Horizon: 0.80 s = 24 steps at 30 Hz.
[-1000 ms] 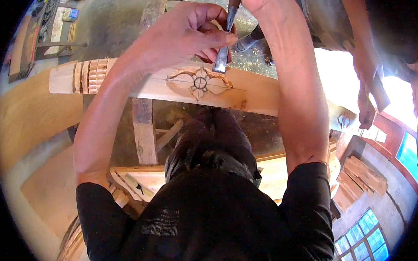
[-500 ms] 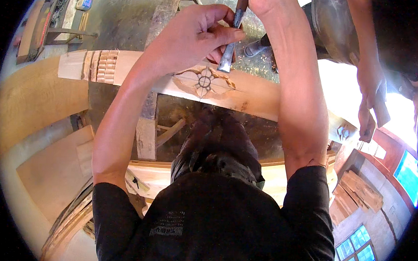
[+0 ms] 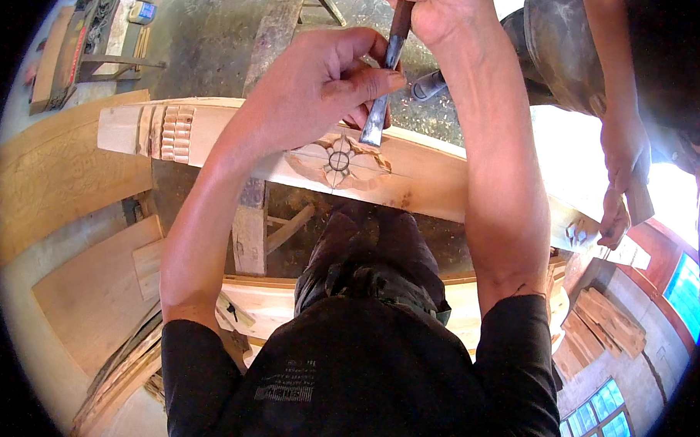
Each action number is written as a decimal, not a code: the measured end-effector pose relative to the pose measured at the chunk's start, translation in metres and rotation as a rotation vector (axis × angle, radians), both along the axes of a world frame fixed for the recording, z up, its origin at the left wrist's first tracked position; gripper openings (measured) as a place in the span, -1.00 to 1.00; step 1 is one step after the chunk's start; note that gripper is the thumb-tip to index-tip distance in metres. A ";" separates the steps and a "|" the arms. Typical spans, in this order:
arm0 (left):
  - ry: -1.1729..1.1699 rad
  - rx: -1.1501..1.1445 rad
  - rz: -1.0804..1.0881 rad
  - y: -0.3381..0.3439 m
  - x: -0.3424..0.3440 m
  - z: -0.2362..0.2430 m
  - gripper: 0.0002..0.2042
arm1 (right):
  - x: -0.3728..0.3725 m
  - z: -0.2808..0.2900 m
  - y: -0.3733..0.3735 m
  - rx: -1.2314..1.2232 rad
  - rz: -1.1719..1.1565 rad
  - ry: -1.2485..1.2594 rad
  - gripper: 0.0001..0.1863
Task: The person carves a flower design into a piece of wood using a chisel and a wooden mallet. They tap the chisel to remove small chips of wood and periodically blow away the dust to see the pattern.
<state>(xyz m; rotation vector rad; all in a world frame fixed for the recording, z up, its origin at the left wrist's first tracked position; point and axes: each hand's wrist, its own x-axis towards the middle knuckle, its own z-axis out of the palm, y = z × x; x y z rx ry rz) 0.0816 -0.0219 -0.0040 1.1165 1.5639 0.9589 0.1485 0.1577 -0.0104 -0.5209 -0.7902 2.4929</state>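
A long pale wooden beam lies crosswise before me. Cut into its face is a four-petalled flower with a dark ring at its centre. Above it, a wood chisel points down and slightly left, its flat metal tip just over the flower's upper right petal; I cannot tell whether it touches. My right hand closes round the dark handle at the top edge, partly cut off. Lower down, my left hand pinches the blade between thumb and fingers, some of them hidden behind it.
At the right a co-worker's hand hangs near the beam's end beside a flat brownish piece. Carved ridges mark the beam's left part. Boards lean at left, stacked wood lies at right, and another pale timber lies by my waist.
Beam, floor and boards sit slightly lower in the picture. Both my hands and the chisel have also shifted down a little, and the grip is unchanged.
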 end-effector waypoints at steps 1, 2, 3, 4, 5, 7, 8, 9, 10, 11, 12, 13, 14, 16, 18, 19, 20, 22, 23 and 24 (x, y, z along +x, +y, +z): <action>-0.005 0.004 -0.001 0.000 0.000 -0.002 -0.81 | 0.000 0.002 -0.001 0.013 -0.002 -0.006 -0.47; -0.009 0.008 -0.002 0.000 -0.001 -0.003 -0.80 | 0.000 0.004 -0.002 0.026 -0.003 -0.013 -0.47; 0.000 0.017 0.003 0.000 -0.001 -0.003 -0.79 | 0.000 0.006 -0.003 0.040 -0.005 -0.020 -0.47; 0.006 0.024 0.007 -0.001 -0.001 -0.004 -0.79 | -0.001 0.006 -0.004 0.049 -0.002 -0.015 -0.47; 0.013 0.032 0.011 -0.001 -0.001 -0.005 -0.78 | -0.004 0.007 -0.006 0.059 0.000 -0.010 -0.47; 0.100 0.057 0.037 0.002 0.001 -0.003 -0.76 | -0.005 0.007 -0.008 0.072 0.004 -0.011 -0.47; 0.144 0.069 0.051 0.003 0.002 -0.001 -0.75 | -0.005 0.007 -0.009 0.075 0.005 -0.017 -0.47; 0.153 0.064 0.046 0.003 0.002 -0.001 -0.74 | -0.006 0.007 -0.009 0.078 0.006 -0.023 -0.48; 0.164 0.060 0.042 0.003 0.001 0.000 -0.74 | -0.007 0.007 -0.010 0.079 0.008 -0.033 -0.48; 0.175 0.056 0.039 0.003 0.001 0.000 -0.73 | -0.008 0.006 -0.010 0.079 0.010 -0.044 -0.48; 0.184 0.066 0.046 0.003 0.001 0.000 -0.73 | -0.010 0.005 -0.010 0.079 0.012 -0.054 -0.48; 0.191 0.078 0.050 0.003 0.001 0.000 -0.72 | -0.011 0.005 -0.011 0.072 0.012 -0.062 -0.48; 0.198 0.089 0.054 0.003 0.001 -0.001 -0.72 | -0.012 0.004 -0.013 0.065 0.013 -0.069 -0.48; 0.249 0.114 0.029 0.003 -0.002 -0.004 -0.72 | -0.013 0.002 -0.013 0.056 0.023 -0.071 -0.48; 0.241 0.117 0.026 0.003 -0.002 -0.005 -0.73 | -0.013 -0.002 -0.011 0.052 0.043 -0.059 -0.49; 0.212 0.105 0.035 0.003 0.000 -0.004 -0.73 | -0.014 -0.003 -0.011 0.065 0.046 -0.055 -0.49; 0.183 0.093 0.043 0.003 0.000 -0.004 -0.74 | -0.014 -0.003 -0.011 0.077 0.048 -0.052 -0.49; 0.210 0.088 0.016 0.004 -0.002 -0.005 -0.76 | -0.015 -0.003 -0.012 0.070 0.054 -0.064 -0.48; 0.224 0.086 -0.001 0.005 -0.003 -0.005 -0.77 | -0.015 -0.003 -0.015 0.051 0.057 -0.079 -0.48; 0.240 0.083 -0.006 0.005 -0.004 -0.005 -0.77 | -0.015 -0.002 -0.017 0.031 0.059 -0.094 -0.48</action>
